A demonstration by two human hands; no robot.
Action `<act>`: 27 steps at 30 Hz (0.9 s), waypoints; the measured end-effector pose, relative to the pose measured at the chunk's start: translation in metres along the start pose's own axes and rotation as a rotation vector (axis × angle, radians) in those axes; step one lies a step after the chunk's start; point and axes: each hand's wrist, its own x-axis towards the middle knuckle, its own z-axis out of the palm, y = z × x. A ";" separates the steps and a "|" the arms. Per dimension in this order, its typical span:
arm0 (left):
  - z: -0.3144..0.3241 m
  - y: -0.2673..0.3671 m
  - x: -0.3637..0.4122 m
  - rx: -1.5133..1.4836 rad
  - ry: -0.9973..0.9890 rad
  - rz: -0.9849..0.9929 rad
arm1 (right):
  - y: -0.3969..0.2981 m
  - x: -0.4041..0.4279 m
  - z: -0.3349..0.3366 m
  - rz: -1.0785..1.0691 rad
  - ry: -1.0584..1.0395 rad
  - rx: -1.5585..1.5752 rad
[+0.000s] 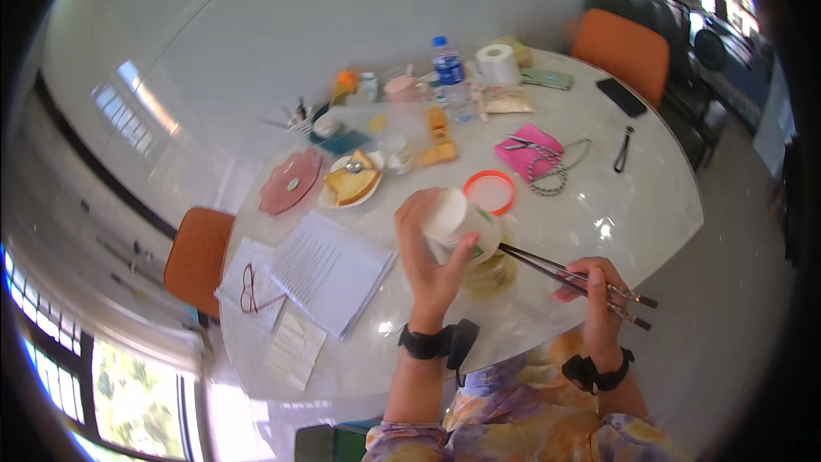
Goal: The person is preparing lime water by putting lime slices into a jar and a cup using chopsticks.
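Observation:
My left hand point(431, 247) grips a white paper cup point(458, 221), tilted over a clear container point(490, 276) with yellowish contents near the table's front. Dark chopsticks point(558, 276) with decorated ends are held in my right hand point(596, 282); their tips reach the cup's mouth. Whether the tips touch the cup or anything in it cannot be told. Just beyond the cup lies a round lid with an orange-red rim point(489, 192). Farther right, scissors point(523, 143) and a black-and-white cord point(548, 173) rest on a pink cloth or pouch point(529, 149).
Papers point(330, 269), red-framed glasses point(250, 289) and a pink plate point(292, 181) occupy the left. Bread slices point(353, 183) sit on a white plate. Behind stand a water bottle point(452, 80) and a toilet roll point(498, 65). A black phone point(621, 97) lies at the right edge, near an orange chair point(619, 51).

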 end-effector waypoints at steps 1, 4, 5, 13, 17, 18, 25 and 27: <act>0.004 0.004 0.003 -0.043 -0.018 -0.006 | -0.006 0.000 0.000 -0.024 0.032 -0.035; 0.002 0.008 0.005 -0.036 -0.077 -0.007 | -0.002 0.000 -0.001 -0.057 0.032 -0.086; 0.000 0.011 0.005 -0.016 -0.160 0.001 | 0.001 0.000 0.001 -0.068 0.033 -0.115; -0.003 0.006 0.003 -0.003 -0.080 0.001 | 0.002 0.001 0.005 -0.068 0.041 -0.144; -0.003 0.010 0.004 0.100 -0.060 0.021 | 0.001 0.001 0.004 -0.063 0.045 -0.124; -0.003 0.008 0.004 0.086 -0.065 0.024 | 0.002 0.001 0.004 -0.067 0.057 -0.132; -0.002 -0.002 -0.002 -0.045 0.004 -0.085 | 0.002 0.000 0.005 -0.082 0.022 -0.064; 0.000 0.000 -0.001 -0.082 0.081 -0.157 | 0.000 0.000 0.003 -0.073 0.031 -0.062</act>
